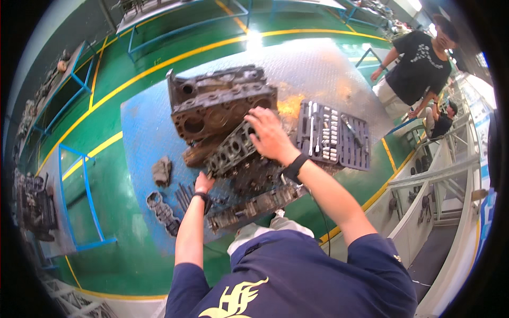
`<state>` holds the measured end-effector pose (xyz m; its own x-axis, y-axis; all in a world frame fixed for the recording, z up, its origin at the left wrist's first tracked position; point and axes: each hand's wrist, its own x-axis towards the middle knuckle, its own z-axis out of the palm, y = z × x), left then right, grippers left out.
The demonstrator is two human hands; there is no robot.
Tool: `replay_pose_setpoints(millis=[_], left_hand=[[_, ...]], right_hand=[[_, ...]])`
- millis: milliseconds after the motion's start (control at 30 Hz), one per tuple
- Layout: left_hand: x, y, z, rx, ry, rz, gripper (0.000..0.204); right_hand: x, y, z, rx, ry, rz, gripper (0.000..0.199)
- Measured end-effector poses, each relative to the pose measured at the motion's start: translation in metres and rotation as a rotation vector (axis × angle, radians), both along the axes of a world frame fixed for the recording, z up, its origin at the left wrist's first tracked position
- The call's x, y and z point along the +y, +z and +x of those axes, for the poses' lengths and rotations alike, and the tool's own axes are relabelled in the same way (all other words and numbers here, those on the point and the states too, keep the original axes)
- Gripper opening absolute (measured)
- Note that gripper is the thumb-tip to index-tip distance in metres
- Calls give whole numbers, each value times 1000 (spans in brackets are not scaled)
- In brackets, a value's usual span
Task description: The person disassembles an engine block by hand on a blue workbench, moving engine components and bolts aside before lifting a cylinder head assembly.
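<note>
Between my two hands lies a long metal engine part [231, 151] with a row of round openings, tilted up to the right. My left hand [203, 183] grips its lower left end. At the upper right end, my right hand [270, 135] has its fingers and thumb around the part, though its grip is partly hidden. Just beyond stands a rusty engine block [222, 108] with open cylinder bores. Nearest my body rests a long cylinder head [254, 205]. Dark small parts lie under and beside the held piece, too cluttered to tell apart.
An open socket set case [334, 139] lies right of my right hand. Left on the metal-topped table [140, 138] are a crumpled glove [161, 171], several long bolts [185, 195] and a ladder-shaped metal part [163, 212]. A person [419, 66] stands beyond the right side.
</note>
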<state>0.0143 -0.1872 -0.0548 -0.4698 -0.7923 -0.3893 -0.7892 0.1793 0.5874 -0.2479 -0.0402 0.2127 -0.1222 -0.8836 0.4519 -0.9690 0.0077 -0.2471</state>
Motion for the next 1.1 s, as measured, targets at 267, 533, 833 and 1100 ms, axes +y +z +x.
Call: replay_pose_setpoints(millis=[267, 533, 833, 1100], left_hand=[[1, -32, 24, -86, 1, -82, 43], [-10, -44, 23, -195, 52, -68, 43], [-22, -37, 32, -198, 36, 343, 41], [56, 8, 115, -111, 342, 296, 41]], right_hand=[[5, -10, 10, -65, -4, -51, 53], [1, -18, 0, -101, -19, -129, 49], [91, -13, -43, -393, -38, -301, 72], [323, -218, -50, -1042, -417, 387, 62]])
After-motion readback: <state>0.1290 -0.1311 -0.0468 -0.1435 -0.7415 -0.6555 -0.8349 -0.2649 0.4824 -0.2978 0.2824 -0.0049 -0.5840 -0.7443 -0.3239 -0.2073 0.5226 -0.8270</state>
